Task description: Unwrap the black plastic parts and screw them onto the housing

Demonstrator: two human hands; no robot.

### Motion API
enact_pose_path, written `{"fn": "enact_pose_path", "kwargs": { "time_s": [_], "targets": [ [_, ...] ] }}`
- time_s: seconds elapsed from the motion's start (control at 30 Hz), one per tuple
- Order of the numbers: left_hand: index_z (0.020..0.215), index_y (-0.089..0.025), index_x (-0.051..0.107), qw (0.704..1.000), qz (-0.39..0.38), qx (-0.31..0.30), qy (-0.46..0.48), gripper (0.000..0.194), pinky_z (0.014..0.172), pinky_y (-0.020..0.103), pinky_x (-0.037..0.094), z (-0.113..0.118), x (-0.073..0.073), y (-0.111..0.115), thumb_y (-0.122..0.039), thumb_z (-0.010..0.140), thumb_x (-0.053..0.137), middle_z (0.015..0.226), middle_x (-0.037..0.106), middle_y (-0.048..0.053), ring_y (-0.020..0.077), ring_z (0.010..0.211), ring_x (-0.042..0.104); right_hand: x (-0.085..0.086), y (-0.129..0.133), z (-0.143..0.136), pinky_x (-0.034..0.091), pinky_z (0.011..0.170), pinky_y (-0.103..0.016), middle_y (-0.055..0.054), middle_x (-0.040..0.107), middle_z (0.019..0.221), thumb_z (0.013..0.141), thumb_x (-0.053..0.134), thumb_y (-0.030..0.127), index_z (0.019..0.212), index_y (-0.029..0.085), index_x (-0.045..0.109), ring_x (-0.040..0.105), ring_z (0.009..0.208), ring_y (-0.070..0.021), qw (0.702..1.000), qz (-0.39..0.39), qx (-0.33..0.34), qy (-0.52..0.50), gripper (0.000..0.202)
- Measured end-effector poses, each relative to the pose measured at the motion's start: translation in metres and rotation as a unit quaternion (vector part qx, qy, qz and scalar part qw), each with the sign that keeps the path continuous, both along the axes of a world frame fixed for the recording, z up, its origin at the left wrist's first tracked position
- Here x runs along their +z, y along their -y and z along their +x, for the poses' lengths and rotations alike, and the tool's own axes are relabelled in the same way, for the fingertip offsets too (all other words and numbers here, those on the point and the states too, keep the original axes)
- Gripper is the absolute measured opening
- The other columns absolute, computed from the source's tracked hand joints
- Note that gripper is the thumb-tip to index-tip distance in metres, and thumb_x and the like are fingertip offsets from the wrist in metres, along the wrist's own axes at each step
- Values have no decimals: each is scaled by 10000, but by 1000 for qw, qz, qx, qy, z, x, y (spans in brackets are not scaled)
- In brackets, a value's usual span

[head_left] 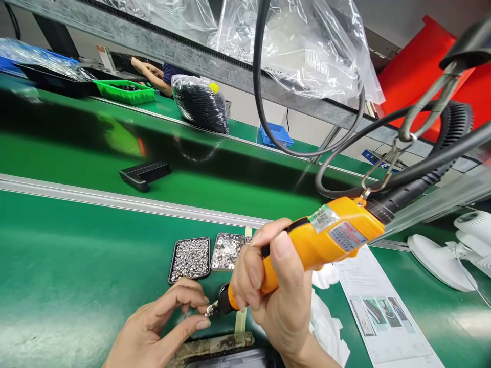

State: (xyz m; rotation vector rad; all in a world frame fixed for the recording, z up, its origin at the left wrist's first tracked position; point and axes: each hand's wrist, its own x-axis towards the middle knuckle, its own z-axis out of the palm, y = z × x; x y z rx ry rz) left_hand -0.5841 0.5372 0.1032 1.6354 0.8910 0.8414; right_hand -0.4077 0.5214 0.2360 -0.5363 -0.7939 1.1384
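My right hand (282,286) is wrapped round an orange electric screwdriver (326,235), which hangs from a metal hook and points down to the left. Thumb and forefinger of my left hand (164,317) pinch a small shiny screw (209,310) at the screwdriver's tip. The screw's exact shape is hard to make out. Just beyond my hands lie a black tray of small metal screws (190,258) and a tray of flat washers (227,250). Below them, at the bottom edge, a dark frame-like fixture (215,347) is partly cut off.
A printed sheet (383,306) and crumpled white tissue (326,327) lie to the right, near a white fan-like stand (441,260). Beyond the metal rail, a black angled part (143,175) rests on the green belt. Black cables (261,102) loop overhead. A co-worker's arms (153,74) show far off.
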Motion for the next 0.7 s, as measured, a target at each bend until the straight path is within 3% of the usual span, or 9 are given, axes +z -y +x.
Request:
{"fn": "enact_pose_path", "kwargs": {
  "time_s": [0.27, 0.57, 0.7],
  "targets": [
    [919, -284, 697, 1000, 4, -1, -10, 180, 826, 211, 563, -1, 4, 4, -454, 894, 747, 982, 684, 10, 172, 912, 674, -9, 2, -6, 370, 400, -164, 111, 469, 547, 1014, 700, 464, 917, 229, 572, 347, 369, -43, 999, 1, 6, 32, 285],
    [926, -293, 704, 992, 125, 30, -7, 44, 742, 153, 583, 6, 16, 9, -331, 941, 688, 915, 704, -18, 128, 816, 729, -11, 3, -12, 365, 404, -176, 107, 448, 556, 983, 738, 471, 857, 220, 552, 349, 388, -48, 997, -52, 8, 62, 337],
    [925, -288, 706, 990, 136, 47, 2, 45, 719, 156, 598, 7, 19, 10, -315, 944, 675, 909, 711, -12, 139, 808, 745, -17, 3, -14, 360, 417, -188, 107, 462, 564, 1011, 711, 433, 907, 229, 556, 359, 395, -52, 997, -32, -7, 64, 277]
  ]
}}
